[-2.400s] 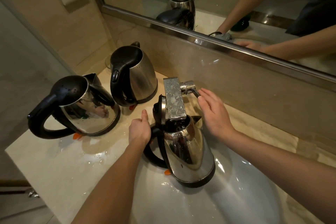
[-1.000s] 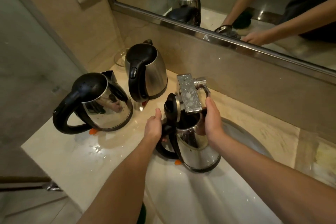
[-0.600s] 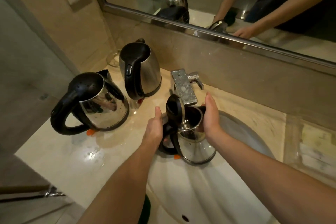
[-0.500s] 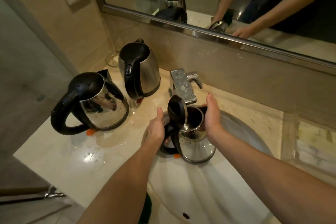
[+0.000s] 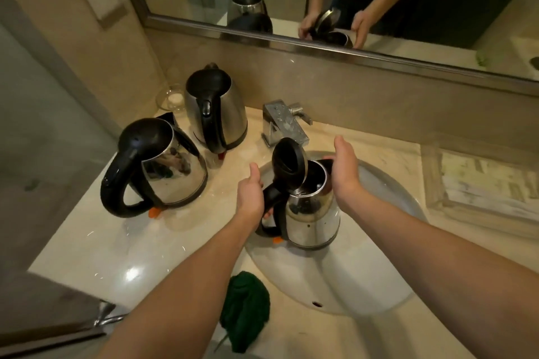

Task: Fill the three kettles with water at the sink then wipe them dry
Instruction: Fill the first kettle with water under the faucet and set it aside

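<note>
Gripping the handle of the open-lidded kettle [image 5: 313,221], the left hand [image 5: 251,198] holds it upright in the sink [image 5: 335,280] at frame centre; the right hand [image 5: 345,172] rests flat and uncurled against its rim. A tilt could slosh water out the open top.

We find bare counter [image 5: 96,248] front-left; near kettle [image 5: 172,178] and far kettle [image 5: 224,114] block the left, tap [image 5: 284,122] the back.
</note>
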Tool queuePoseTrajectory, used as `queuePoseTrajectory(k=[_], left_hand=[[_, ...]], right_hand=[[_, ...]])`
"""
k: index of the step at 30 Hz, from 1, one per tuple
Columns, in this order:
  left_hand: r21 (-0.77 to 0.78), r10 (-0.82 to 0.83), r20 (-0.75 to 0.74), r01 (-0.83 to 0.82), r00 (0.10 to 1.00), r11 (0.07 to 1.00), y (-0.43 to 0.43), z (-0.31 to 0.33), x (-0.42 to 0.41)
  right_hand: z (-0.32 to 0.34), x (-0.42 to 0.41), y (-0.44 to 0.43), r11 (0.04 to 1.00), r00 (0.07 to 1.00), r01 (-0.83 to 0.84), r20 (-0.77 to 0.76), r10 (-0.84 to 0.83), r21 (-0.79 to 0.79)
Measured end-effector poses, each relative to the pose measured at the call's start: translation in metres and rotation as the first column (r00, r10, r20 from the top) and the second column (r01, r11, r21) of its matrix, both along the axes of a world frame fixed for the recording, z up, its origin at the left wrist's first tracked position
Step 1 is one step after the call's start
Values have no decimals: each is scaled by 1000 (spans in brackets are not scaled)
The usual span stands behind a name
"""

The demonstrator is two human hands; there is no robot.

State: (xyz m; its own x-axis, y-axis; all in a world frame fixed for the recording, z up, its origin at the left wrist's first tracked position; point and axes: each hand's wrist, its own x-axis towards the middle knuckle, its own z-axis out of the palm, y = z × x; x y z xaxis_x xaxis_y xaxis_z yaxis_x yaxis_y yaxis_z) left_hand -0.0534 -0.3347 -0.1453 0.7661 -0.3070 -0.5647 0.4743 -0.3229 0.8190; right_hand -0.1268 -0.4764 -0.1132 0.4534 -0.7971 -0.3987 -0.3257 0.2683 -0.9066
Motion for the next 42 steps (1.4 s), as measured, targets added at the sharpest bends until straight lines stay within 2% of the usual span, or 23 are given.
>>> queuePoseTrajectory(k=[6, 11, 21, 25, 28, 31, 34, 39, 42], left_hand=[[-30, -33, 11, 33, 999, 999, 27, 30, -8], [15, -25, 111, 24, 993, 1000, 51, 63, -16], [9, -11, 270, 9, 963, 1000, 77, 122, -26], [-12, 14, 309, -11, 951, 1000, 89, 143, -32], [-13, 47, 297, -45, 954, 999, 94, 152, -32], [-41, 90, 287, -81, 954, 996, 103, 155, -28], [-65, 139, 293, -125, 946, 990, 113, 158, -25], [-73, 194, 321, -181, 927, 981, 132, 170, -17], [-56, 212, 343, -205, 915, 977, 147, 178, -12]], right_hand=[[25, -9, 27, 999, 999, 35, 9, -35, 23], [45, -19, 50, 999, 998, 44, 39, -45, 32], [149, -18, 112, 942, 975, 106, 220, -36, -317], [160, -10, 128, 859, 998, 56, 53, -33, -509], [158, -5, 124, 829, 991, 41, -84, -105, -557], [160, 1, 124, 856, 981, 25, -154, -121, -516], [156, 7, 123, 920, 981, 21, -171, -95, -391], [145, 16, 128, 993, 998, -31, -53, 25, -115], [145, 25, 140, 994, 997, -79, -5, 79, -73]])
